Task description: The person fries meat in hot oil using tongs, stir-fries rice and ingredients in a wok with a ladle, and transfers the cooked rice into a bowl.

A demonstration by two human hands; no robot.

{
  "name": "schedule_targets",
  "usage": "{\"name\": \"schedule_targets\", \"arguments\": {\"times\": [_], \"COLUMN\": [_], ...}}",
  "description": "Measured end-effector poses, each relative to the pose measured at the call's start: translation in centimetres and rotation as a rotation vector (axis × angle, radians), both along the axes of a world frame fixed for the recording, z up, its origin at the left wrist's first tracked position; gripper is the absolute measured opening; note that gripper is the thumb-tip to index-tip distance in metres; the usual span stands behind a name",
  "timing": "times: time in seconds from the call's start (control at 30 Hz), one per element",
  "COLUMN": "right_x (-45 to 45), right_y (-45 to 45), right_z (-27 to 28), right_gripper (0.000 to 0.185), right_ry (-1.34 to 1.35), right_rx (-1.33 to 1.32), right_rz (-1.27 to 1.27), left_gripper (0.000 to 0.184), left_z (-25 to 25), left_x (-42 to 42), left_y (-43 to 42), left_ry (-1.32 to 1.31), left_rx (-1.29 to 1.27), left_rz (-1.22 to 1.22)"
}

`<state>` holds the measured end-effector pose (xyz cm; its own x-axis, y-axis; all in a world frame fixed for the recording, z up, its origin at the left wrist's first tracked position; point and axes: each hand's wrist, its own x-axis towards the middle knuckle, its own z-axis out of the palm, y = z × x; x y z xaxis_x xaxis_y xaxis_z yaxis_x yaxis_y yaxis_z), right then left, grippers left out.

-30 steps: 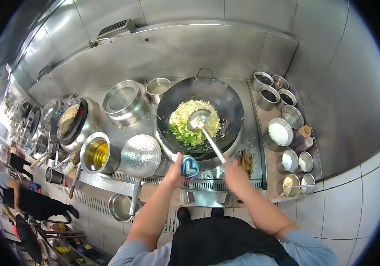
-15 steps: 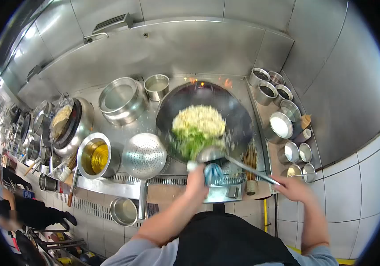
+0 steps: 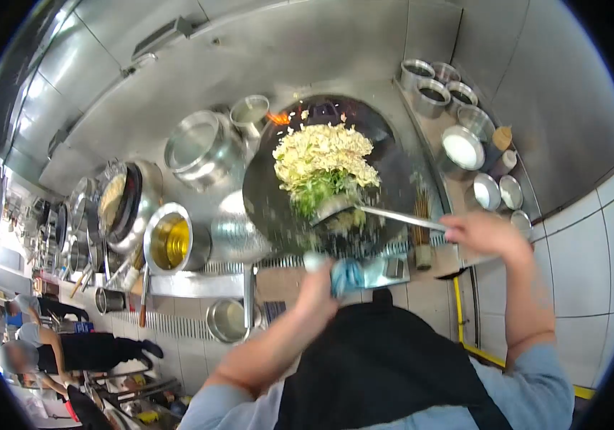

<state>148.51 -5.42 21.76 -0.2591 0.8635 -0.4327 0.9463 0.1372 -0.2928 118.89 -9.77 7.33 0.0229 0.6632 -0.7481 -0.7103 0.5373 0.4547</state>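
My right hand (image 3: 485, 235) is wrapped round the long handle of a metal ladle (image 3: 404, 217). The ladle's bowl is low in a large dark wok (image 3: 393, 165), against the food. Pale yellow chopped food (image 3: 325, 154) and green leafy pieces (image 3: 318, 192) fill the wok's middle, with bits in the air above. At the near rim, my left hand (image 3: 316, 290) is closed on a blue and white cloth (image 3: 348, 277). Whatever part of the wok lies under the cloth is hidden. Flames (image 3: 278, 118) show behind the far left rim.
Left of the wok are a perforated strainer (image 3: 232, 233), a pot of yellow oil (image 3: 171, 240) and stacked metal pots (image 3: 196, 147). Seasoning containers (image 3: 462, 148) line the right ledge; a bamboo brush (image 3: 421, 229) stands nearby. Another person (image 3: 81, 351) is far left.
The wok has tilted and come up over the strainer's edge. Food has been thrown upward and away, with loose bits flying. My right hand and the ladle have shifted, the handle now flatter.
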Motion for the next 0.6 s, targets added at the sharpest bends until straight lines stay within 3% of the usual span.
{"name": "schedule_targets", "arguments": {"times": [0.07, 0.13, 0.17, 0.2, 0.23, 0.27, 0.33, 0.4, 0.43, 0.47, 0.5, 0.53, 0.6], "right_x": [0.0, -2.8, -4.4, -5.6, -6.2, -5.9, -3.9, 0.0, 1.1, -0.3, -1.4, -2.4, -4.1], "right_y": [1.6, 3.2, 3.2, 3.0, 2.4, 1.4, 0.7, 1.9, 2.0, 2.9, 3.2, 3.8, 3.4], "right_z": [-1.0, -4.2, -5.3, -6.1, -6.5, -5.6, -2.1, -1.0, -0.6, 1.0, 0.0, -2.0, -6.2], "right_gripper": [0.031, 0.032, 0.033, 0.033, 0.032, 0.032, 0.026, 0.028, 0.030, 0.030, 0.031, 0.031, 0.033], "right_ry": [0.107, -0.025, -0.070, -0.115, -0.135, -0.131, -0.156, -0.057, 0.045, -0.083, -0.074, -0.065, -0.086], "right_rx": [-0.039, 0.132, 0.181, 0.237, 0.278, 0.286, 0.211, 0.123, 0.018, -0.081, 0.014, 0.110, 0.309], "right_rz": [0.079, -0.034, -0.100, -0.166, -0.186, -0.188, -0.125, -0.001, 0.112, 0.065, 0.029, -0.007, -0.136], "left_gripper": [0.016, 0.019, 0.021, 0.022, 0.022, 0.022, 0.023, 0.023, 0.020, 0.021, 0.023, 0.021, 0.021], "left_z": [2.8, -2.4, -2.8, -8.1, -8.4, -14.0, -3.3, -2.9, 2.4, 1.0, 2.6, -2.3, -3.9], "left_x": [-0.4, -0.6, 0.5, 0.5, 0.7, -0.2, 0.0, 0.3, 0.5, 0.0, 0.2, -0.7, 0.8], "left_y": [4.8, 8.7, 7.4, 5.9, 3.8, 2.5, -1.5, -0.3, 1.5, 4.2, 6.2, 8.3, 6.3], "left_ry": [0.003, -0.026, 0.054, 0.090, 0.120, 0.070, 0.095, -0.058, 0.033, -0.105, -0.047, -0.139, 0.018], "left_rx": [0.043, 0.197, 0.140, 0.291, 0.133, 0.084, -0.053, 0.025, -0.014, 0.127, 0.123, 0.237, 0.122], "left_rz": [-0.028, -0.083, 0.010, -0.032, -0.108, -0.156, -0.196, -0.074, -0.036, -0.047, -0.044, -0.160, 0.021]}}
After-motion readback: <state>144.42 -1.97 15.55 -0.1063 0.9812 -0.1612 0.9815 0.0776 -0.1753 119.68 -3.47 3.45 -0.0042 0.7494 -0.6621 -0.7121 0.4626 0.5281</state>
